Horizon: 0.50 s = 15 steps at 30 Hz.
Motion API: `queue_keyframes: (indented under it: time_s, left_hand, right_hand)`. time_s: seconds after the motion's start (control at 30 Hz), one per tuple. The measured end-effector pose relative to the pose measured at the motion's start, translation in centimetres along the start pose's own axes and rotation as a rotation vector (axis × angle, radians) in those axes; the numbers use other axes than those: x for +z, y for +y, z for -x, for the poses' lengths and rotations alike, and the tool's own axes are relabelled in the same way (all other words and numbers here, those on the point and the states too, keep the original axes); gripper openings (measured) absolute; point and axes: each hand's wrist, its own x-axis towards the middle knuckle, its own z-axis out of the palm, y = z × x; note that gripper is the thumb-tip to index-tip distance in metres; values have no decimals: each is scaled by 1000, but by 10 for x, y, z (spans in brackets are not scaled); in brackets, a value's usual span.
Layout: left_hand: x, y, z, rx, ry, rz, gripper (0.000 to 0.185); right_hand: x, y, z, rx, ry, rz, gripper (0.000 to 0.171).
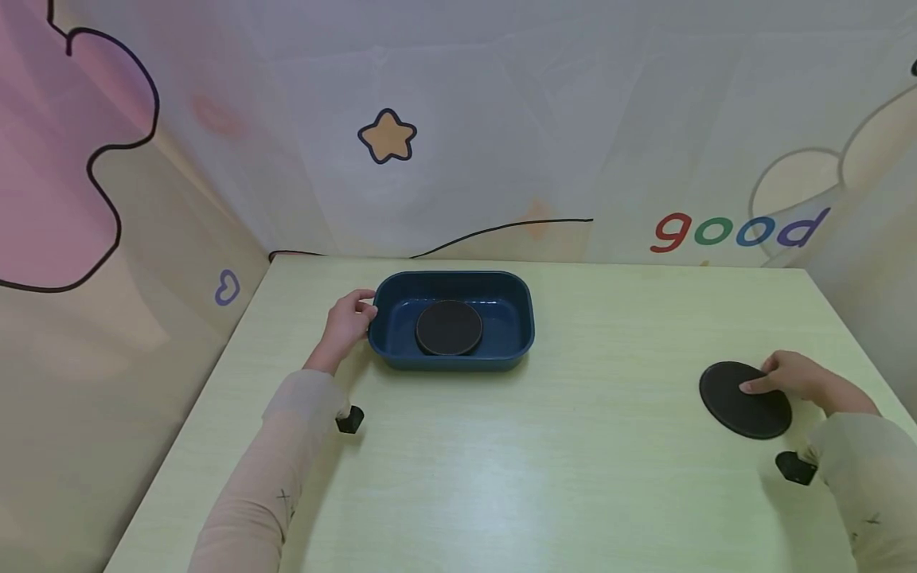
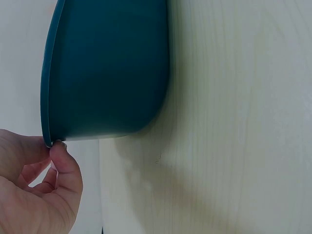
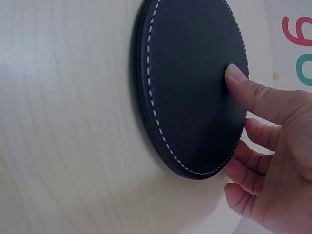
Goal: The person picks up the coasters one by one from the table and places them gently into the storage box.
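A dark blue rectangular basin [image 1: 451,363] with rounded corners stands at the back of the table. My left hand [image 1: 349,322] pinches its left rim between thumb and finger; the left wrist view has the basin's outer wall [image 2: 107,68] beside my left fingers [image 2: 67,170]. Inside the basin lies a black round coaster [image 1: 449,327]. At the right, my right hand [image 1: 798,378] grips another black round coaster [image 1: 741,407], with white stitching round its edge. In the right wrist view, the thumb [image 3: 253,97] presses on its top face while the other fingers curl at its rim, their tips partly hidden.
The pale wood-grain table [image 1: 573,477] extends between the two hands and toward the front. Behind it hangs a printed cloth backdrop [image 1: 487,143] with a star and the word "good". Small black blocks [image 1: 350,419] hang at both wrists.
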Motion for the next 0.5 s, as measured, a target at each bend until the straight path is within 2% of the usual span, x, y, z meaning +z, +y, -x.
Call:
queue_keyframes:
  time_s: [0.3, 0.5]
  left_hand:
    - [0, 0, 1, -7, 2, 13, 36]
    - [0, 0, 0, -8, -2, 15, 36]
  right_hand:
    - [-3, -9, -1, -3, -11, -2, 70]
    - [-9, -15, -2, -64, 16, 21, 53]
